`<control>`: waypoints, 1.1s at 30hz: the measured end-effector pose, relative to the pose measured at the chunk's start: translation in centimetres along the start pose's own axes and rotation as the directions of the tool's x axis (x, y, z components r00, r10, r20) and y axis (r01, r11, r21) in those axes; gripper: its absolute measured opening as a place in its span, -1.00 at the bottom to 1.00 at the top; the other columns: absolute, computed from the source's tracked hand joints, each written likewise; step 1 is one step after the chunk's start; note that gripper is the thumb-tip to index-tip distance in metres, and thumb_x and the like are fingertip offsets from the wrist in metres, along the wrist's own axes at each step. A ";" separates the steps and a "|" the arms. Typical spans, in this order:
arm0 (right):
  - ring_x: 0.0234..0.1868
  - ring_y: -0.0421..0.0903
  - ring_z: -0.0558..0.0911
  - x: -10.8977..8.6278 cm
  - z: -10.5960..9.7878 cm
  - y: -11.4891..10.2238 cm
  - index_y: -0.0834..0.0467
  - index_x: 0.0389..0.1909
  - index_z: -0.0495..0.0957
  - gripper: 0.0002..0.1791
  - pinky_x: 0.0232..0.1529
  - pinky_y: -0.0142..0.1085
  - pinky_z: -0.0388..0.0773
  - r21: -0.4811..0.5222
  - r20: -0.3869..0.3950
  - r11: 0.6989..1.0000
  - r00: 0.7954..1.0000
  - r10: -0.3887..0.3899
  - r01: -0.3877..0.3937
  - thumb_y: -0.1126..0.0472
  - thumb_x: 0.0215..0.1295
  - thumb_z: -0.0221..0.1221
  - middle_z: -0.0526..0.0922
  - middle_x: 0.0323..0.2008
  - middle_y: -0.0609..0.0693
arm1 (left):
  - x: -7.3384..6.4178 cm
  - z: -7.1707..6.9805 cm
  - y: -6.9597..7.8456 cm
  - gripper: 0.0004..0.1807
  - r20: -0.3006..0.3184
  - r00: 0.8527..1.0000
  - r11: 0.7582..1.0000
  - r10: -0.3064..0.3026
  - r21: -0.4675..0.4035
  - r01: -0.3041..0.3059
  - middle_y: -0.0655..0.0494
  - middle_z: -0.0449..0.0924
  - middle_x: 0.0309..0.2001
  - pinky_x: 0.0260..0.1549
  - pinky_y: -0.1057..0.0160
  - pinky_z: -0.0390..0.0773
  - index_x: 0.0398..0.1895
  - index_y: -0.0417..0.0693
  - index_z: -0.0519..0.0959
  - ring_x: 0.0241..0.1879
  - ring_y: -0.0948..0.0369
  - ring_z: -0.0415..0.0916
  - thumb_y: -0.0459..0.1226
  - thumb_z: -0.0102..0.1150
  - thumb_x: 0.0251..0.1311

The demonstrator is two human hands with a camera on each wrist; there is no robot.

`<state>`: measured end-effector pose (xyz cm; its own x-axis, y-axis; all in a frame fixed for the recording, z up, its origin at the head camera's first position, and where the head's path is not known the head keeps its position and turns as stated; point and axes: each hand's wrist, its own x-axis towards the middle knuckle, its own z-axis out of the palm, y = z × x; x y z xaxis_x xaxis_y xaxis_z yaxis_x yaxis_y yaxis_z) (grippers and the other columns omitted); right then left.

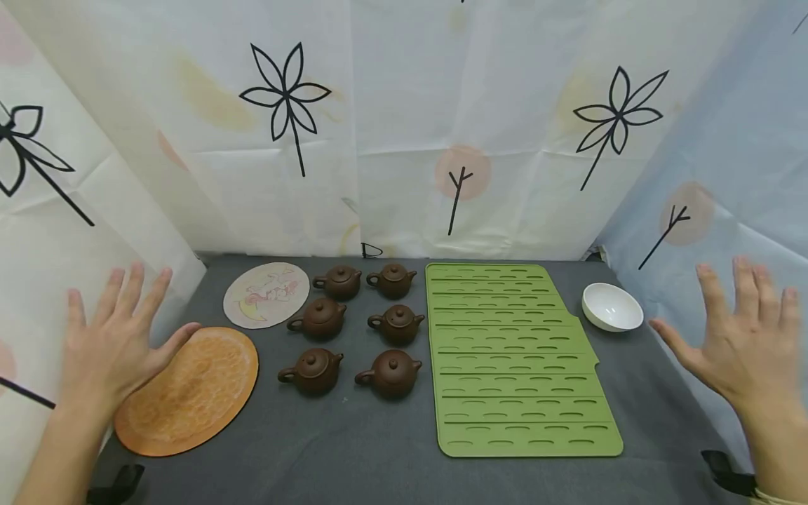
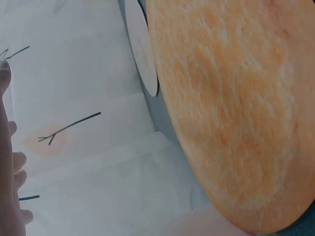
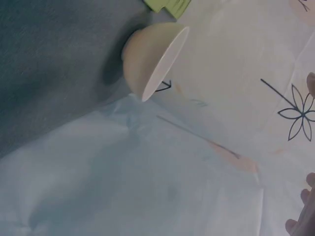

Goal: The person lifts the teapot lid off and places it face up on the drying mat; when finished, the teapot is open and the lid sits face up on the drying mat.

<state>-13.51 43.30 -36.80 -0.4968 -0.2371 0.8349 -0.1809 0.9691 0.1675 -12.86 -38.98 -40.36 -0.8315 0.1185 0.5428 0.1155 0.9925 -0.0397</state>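
Note:
My left hand, fingers spread, is raised over the left side of the table and overlaps the edge of a round bread-patterned mat in the head view. That mat fills much of the left wrist view. On the far right my right hand is held up with straight, spread fingers, nearest to a white bowl. The bowl stands upright on the table. Several brown teapots stand in two columns in the middle, spouts toward the right. Both hands hold nothing.
A green slotted mat lies right of the teapots. Behind the bread-patterned mat lies a pale round mat with a printed drawing. Patterned white cloth hangs around the back and sides of the dark grey tabletop.

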 end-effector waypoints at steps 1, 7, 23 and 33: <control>0.48 0.54 0.37 0.1 0.0 -0.2 0.19 0.52 0.39 0.16 0.39 0.61 0.23 -0.001 0.020 1.000 1.000 -0.001 0.001 -0.70 0.38 -0.32 0.37 0.52 0.47 | 0.0 0.0 0.2 0.17 -0.009 1.000 1.000 0.000 -0.013 0.000 -0.25 0.23 0.67 0.63 -0.56 -0.16 0.76 0.26 0.16 0.71 -0.21 0.13 0.71 -0.36 0.25; 0.37 0.56 0.46 0.6 0.4 -2.4 0.28 0.43 0.44 0.10 0.27 0.51 0.42 0.052 0.090 0.999 0.996 0.007 -0.011 -0.62 0.45 -0.27 0.47 0.42 0.50 | -0.6 0.0 1.8 -0.13 -0.114 0.994 0.993 -0.003 -0.115 -0.010 -0.23 0.51 0.51 0.52 -0.51 0.23 0.69 0.24 0.32 0.49 -0.22 0.46 0.39 -0.03 0.44; 0.07 0.40 0.67 0.2 2.8 -9.1 0.33 0.22 0.63 -0.16 -0.01 0.32 0.56 0.361 0.116 0.932 0.993 0.000 -0.042 -0.41 0.62 -0.04 0.74 0.08 0.35 | -1.9 -1.1 8.5 -0.49 -0.077 0.996 0.929 -0.035 -0.369 0.004 -0.15 0.82 0.03 -0.25 -0.11 0.64 0.30 -0.07 0.69 -0.03 -0.18 0.72 -0.24 0.45 0.27; -0.05 0.10 0.73 0.1 4.6 -15.3 0.27 0.14 0.68 -0.47 0.08 -0.61 0.55 0.640 0.276 0.748 0.961 -0.010 -0.176 0.50 0.10 0.52 0.78 -0.01 0.16 | -2.1 -1.4 13.7 -0.78 0.114 0.993 0.821 0.026 -0.569 0.044 0.35 0.84 -0.15 -0.36 0.46 0.62 0.02 0.21 0.79 -0.27 0.54 0.63 -0.25 0.46 0.37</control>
<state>-14.68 28.16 -41.69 -0.7097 -0.2561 0.6563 -0.5909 0.7236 -0.3567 -8.78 -25.66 -40.90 -0.8848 0.1473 0.4421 0.3679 0.8032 0.4685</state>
